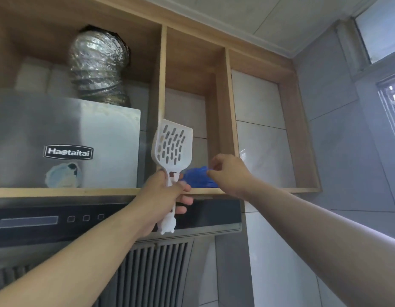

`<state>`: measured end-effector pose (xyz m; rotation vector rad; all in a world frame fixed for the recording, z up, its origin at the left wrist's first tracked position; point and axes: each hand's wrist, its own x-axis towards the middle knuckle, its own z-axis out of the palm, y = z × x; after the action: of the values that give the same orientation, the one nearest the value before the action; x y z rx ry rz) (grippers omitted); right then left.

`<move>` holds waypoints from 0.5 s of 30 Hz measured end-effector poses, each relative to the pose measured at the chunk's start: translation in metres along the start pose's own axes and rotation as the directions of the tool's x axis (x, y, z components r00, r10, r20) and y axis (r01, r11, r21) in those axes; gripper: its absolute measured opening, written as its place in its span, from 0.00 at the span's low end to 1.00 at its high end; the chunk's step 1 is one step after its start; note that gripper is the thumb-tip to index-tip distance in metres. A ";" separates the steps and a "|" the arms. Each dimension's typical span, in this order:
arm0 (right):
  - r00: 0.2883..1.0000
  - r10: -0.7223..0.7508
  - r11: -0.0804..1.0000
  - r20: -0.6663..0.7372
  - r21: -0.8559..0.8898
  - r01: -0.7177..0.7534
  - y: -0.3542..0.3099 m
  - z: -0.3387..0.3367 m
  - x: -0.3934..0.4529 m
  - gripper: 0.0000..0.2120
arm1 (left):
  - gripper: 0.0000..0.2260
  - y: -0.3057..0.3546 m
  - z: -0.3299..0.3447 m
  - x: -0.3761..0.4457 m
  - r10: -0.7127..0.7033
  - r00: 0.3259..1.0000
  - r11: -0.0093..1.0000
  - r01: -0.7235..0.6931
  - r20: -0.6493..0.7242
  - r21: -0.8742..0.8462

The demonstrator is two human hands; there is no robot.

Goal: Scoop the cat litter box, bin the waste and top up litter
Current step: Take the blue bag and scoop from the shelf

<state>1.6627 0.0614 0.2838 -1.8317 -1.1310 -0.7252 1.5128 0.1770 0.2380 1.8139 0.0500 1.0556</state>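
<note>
At the far left of the frame stands a steel range hood chimney [66,142] bearing a Haotaitai badge, with a crinkled foil duct [99,65] rising from it at upper left into a wooden open cabinet [163,69]; below, the hood's dark control panel [59,218] runs across the lower left. Just left of centre, the left hand [163,196] is wrapped around the handle of a white slotted litter scoop [173,145], fingers curled fully round it, the blade held upright in front of the cabinet's middle compartment and the handle's end poking out beneath the palm. Right of that, on the shelf edge of the same compartment, lies a crumpled blue plastic bag [197,179], and the right hand [227,171] pinches its upper edge between thumb and fingertips, the other fingers loosely bent. The right compartment of the cabinet shows only white wall tile [258,129], and a window [389,107] sits at the far right. This looks like the gathering stage: tools are being fetched from the shelf, and no litter box, bin or litter supply is in view. The next move probably calls for drawing the bag clear of the shelf lip without snagging it on the scoop, then carrying both to the box.
</note>
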 end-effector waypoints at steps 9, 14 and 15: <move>0.968 0.171 0.909 0.185 -0.409 -0.083 -0.004 0.056 0.058 0.27 | 0.05 0.000 -0.074 -0.025 0.010 0.998 0.991 -0.002 -0.061 0.134; 0.938 0.264 0.880 0.226 -0.454 -0.138 -0.007 0.074 0.070 0.20 | 0.05 -0.004 -0.093 -0.034 0.002 0.998 0.988 0.008 -0.059 0.155; 0.938 0.270 0.887 0.217 -0.434 -0.155 -0.007 0.076 0.071 0.19 | 0.05 -0.004 -0.095 -0.035 0.001 0.998 0.988 0.007 -0.056 0.151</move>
<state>1.6896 0.1592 0.3074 -2.4352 -0.9684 -0.6256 1.4290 0.2323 0.2246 1.9189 0.1710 1.1265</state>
